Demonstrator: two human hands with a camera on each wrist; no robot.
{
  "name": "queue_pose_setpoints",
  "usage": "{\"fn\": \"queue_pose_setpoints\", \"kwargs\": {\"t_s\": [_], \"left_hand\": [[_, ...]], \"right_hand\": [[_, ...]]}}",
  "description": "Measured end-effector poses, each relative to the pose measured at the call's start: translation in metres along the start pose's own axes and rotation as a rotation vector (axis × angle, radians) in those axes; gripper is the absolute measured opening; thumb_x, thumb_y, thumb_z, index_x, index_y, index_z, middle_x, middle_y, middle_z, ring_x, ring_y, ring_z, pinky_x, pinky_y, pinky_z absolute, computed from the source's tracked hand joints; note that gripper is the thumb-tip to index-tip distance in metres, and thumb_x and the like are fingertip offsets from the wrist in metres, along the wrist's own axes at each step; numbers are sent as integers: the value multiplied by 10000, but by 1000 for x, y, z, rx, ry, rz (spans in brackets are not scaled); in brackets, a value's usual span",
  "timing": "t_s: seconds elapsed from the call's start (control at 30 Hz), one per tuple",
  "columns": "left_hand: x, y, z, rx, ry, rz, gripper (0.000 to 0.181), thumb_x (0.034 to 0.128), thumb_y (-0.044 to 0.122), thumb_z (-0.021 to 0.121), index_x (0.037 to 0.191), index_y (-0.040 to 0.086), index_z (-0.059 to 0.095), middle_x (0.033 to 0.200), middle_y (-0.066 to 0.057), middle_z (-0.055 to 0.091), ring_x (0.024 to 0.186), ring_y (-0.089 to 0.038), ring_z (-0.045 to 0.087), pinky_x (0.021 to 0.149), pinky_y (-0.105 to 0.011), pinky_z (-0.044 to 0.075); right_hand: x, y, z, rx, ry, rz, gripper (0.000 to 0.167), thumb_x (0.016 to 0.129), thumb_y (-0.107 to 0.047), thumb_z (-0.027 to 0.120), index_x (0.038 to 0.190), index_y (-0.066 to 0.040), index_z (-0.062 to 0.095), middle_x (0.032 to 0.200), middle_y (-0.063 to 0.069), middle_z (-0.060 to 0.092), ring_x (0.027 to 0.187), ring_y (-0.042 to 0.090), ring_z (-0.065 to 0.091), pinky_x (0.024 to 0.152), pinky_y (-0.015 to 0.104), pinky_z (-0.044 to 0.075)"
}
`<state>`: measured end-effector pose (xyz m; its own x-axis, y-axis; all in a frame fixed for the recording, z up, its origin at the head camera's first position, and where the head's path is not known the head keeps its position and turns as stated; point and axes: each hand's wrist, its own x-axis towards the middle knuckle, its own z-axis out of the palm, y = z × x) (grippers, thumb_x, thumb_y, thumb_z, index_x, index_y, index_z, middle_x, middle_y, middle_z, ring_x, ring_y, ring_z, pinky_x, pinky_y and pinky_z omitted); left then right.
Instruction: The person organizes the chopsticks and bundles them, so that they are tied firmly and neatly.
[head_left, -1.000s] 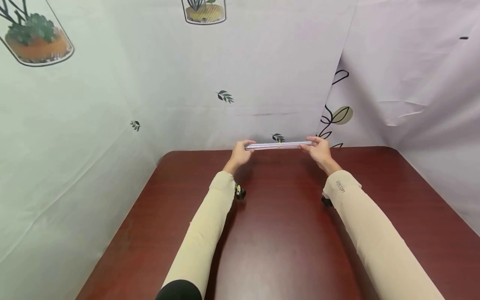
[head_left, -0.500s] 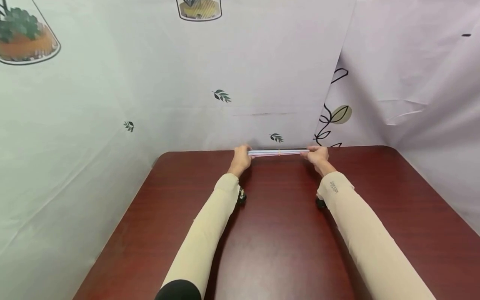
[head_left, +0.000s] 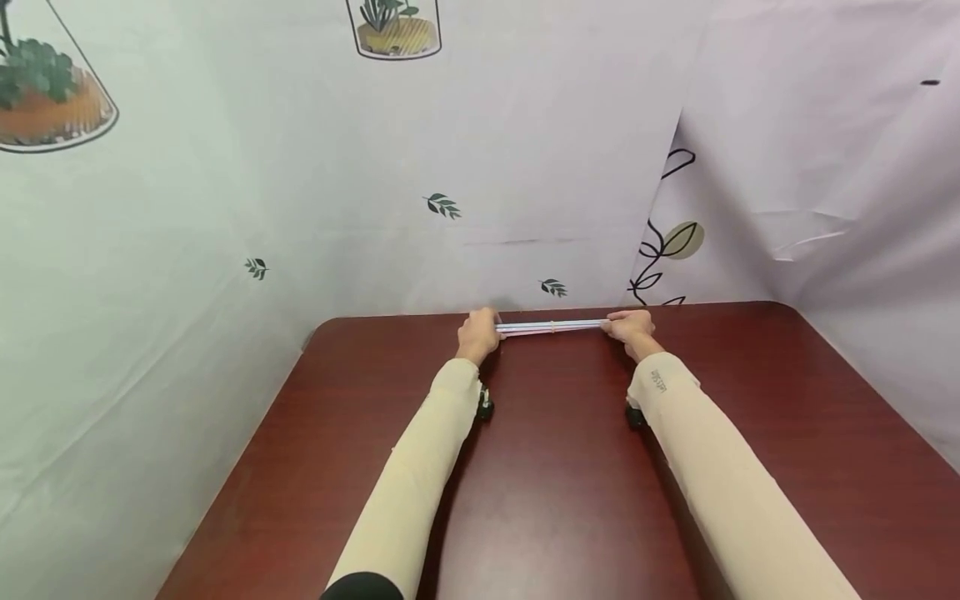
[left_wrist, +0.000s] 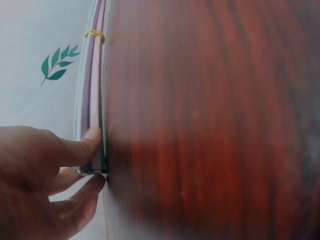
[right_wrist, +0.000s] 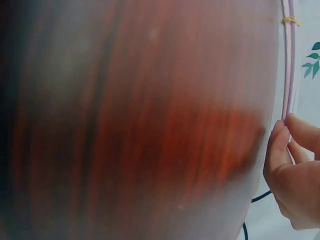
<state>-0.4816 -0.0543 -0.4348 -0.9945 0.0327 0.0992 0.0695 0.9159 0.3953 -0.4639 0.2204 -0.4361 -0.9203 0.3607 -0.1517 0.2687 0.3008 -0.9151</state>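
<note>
A long slim bundle [head_left: 551, 327] of pale blue, purple and pink strips lies crosswise at the far edge of the table. A yellow rubber band [left_wrist: 94, 35] circles its middle. My left hand [head_left: 477, 335] grips the bundle's left end; in the left wrist view the thumb lies along its near face, with other fingers at the end and behind. The right end is pinched by my right hand [head_left: 630, 331], thumb and fingertips meeting on it in the right wrist view. Whether the bundle rests on the wood or hovers just above it, I cannot tell.
The dark red wooden table [head_left: 555, 467] stretches from me to a fabric wall [head_left: 525, 167] printed with leaves and plants. More fabric closes in on the left and right. A dark cable [right_wrist: 261, 196] shows past the table edge in the right wrist view.
Both hands have brought the bundle down from in front of the wall to the table's far edge. The hands keep their holds on its ends. The head view has shifted slightly.
</note>
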Motion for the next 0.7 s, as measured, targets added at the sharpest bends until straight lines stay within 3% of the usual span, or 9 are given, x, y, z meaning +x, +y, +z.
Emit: {"fn": "queue_pose_setpoints", "kwargs": {"t_s": [0.07,0.13,0.2,0.33,0.47,0.6,0.7], "left_hand": [[-1,5,0,-8,-21,-3,287,875,211,767,1136,113,700,1143,-101,687,1061,-312,651,883,-491,508],[-3,10,1,-16,-41,-4,288,885,183,754,1156,105,696,1155,-105,683,1076,-301,645,890,-481,512],[-5,11,4,-23,-56,1,305,895,163,740,1190,102,686,1177,-109,678,1097,-294,638,895,-472,514],[-8,12,5,4,-67,-10,331,895,122,730,1219,96,665,1223,-124,649,1150,-310,598,904,-461,514],[-10,14,0,20,-59,-29,415,872,108,754,1263,67,620,1318,-173,557,1222,-356,523,918,-465,510],[-10,16,-3,-28,-37,-26,528,869,161,772,1343,43,571,1383,-198,505,1280,-356,486,980,-431,482],[-9,17,-3,-96,-5,-12,578,846,166,797,1352,6,567,1366,-216,522,1295,-348,490,1024,-393,452]], "right_hand": [[0,0,-5,-22,-8,-6,373,859,-93,739,1208,29,684,841,40,742,1212,277,520,1096,361,355],[-1,2,-10,-54,-8,-22,367,858,-92,731,1197,42,683,1057,152,723,1359,395,332,1156,386,251],[-2,4,-12,-69,-4,-27,359,850,-79,731,1181,51,687,1268,214,629,1381,423,261,1178,398,185],[-2,8,-16,-98,-22,-28,371,845,-85,740,1188,45,686,1291,208,619,1406,422,251,1189,408,145],[1,10,-23,-83,-53,-24,419,852,-101,741,1234,48,657,1349,231,564,1425,411,226,1176,432,206],[1,9,-25,-34,-47,-22,439,840,-104,757,1246,30,657,1272,168,633,1359,338,369,1095,406,363],[-2,7,-22,46,-48,-26,426,836,-85,766,1233,29,665,1002,32,737,1085,147,640,965,319,492]]}}
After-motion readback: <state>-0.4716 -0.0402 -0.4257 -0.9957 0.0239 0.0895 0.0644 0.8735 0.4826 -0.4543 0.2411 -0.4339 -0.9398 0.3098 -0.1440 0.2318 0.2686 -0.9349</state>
